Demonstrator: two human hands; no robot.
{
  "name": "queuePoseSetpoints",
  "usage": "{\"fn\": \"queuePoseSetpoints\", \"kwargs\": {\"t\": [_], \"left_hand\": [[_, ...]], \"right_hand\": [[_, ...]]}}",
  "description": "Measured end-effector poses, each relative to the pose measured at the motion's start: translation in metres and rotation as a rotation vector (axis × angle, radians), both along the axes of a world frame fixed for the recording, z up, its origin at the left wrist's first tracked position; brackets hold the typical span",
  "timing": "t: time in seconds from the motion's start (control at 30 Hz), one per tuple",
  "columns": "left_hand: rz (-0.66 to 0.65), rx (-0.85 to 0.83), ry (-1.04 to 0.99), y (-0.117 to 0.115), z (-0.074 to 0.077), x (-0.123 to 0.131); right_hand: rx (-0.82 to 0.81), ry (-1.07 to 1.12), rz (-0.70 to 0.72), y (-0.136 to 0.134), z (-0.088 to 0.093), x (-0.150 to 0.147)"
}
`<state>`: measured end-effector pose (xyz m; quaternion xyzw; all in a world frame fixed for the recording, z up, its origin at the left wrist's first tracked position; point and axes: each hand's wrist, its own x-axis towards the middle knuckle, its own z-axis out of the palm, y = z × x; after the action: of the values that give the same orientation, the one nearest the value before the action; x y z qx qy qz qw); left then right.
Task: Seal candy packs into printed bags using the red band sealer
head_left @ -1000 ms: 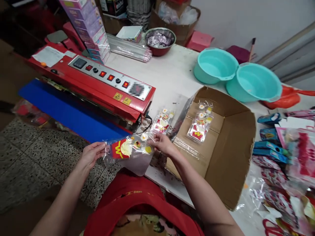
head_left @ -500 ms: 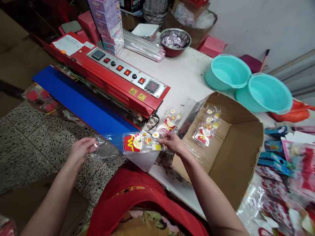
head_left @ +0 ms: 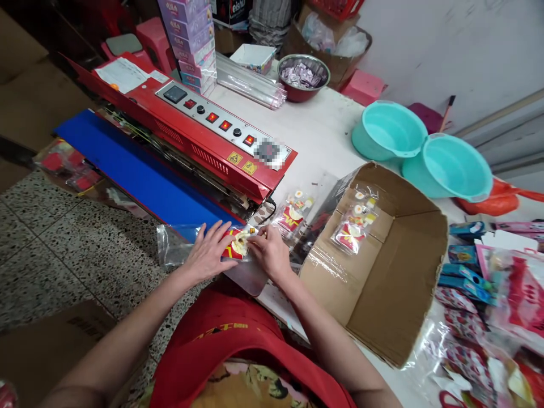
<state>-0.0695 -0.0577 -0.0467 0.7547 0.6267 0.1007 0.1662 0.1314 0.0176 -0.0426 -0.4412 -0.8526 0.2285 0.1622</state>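
A clear plastic bag (head_left: 173, 245) lies across the near end of the blue conveyor belt (head_left: 140, 175), its empty end to the left. Inside shows a red toy fries box (head_left: 232, 249) with a yellow W and a cream-coloured middle; the other pieces are mostly covered by fingers. My left hand (head_left: 208, 252) rests on the bag with its fingers stretched out and apart. At the bag's right end, my right hand (head_left: 272, 252) has thumb and fingers pinched together on it. Past my right hand, a similar filled bag (head_left: 293, 212) lies on the table.
The red sealing machine (head_left: 199, 136) with lit switches runs along the belt. To the right is an open cardboard box (head_left: 395, 272) holding filled bags (head_left: 353, 229). Behind stand two turquoise basins (head_left: 389, 130), a bowl of small packets (head_left: 302, 76) and stacked purple boxes (head_left: 191, 34).
My left hand has let go of the bag's left end and moved right, onto the toys. My right hand has shifted slightly left, and the bag now lies lower on the belt end.
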Motion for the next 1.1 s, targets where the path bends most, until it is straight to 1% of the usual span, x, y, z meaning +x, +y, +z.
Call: {"fn": "queuePoseSetpoints", "kwargs": {"t": [0.1,0.27,0.4,0.53,0.6,0.67,0.8,0.87,0.93,1.0,1.1], "left_hand": [[-0.002,-0.006,0.004,0.002,-0.006,-0.002],[0.03,0.014,-0.084,0.002,-0.01,-0.011],[0.058,0.012,-0.098,0.005,-0.009,-0.018],[0.038,-0.005,-0.059,0.008,-0.006,-0.021],[0.018,0.002,-0.028,0.008,-0.004,-0.021],[0.004,0.019,0.006,0.008,-0.003,-0.02],[-0.001,0.049,0.044,0.006,-0.003,-0.016],[-0.003,0.067,0.041,0.003,-0.002,-0.013],[-0.004,0.083,0.042,-0.002,-0.001,-0.008],[-0.006,0.093,0.054,-0.009,0.0,-0.003],[-0.007,0.109,0.082,-0.018,0.0,0.003]], "right_hand": [[-0.025,-0.039,0.028,0.0,-0.004,-0.015],[-0.077,0.066,0.026,0.004,-0.01,-0.019],[-0.119,0.152,0.062,0.005,-0.01,-0.02],[-0.195,0.167,0.098,0.007,-0.005,-0.018],[-0.237,0.175,0.072,0.009,-0.002,-0.014],[-0.246,0.216,0.021,0.013,0.001,-0.005],[-0.183,0.282,-0.115,0.026,0.011,0.026],[-0.164,0.258,-0.121,0.031,0.017,0.041],[-0.131,0.186,-0.035,0.034,0.022,0.052],[-0.073,0.068,0.098,0.034,0.024,0.057],[0.012,-0.152,0.277,0.031,0.021,0.055]]}}
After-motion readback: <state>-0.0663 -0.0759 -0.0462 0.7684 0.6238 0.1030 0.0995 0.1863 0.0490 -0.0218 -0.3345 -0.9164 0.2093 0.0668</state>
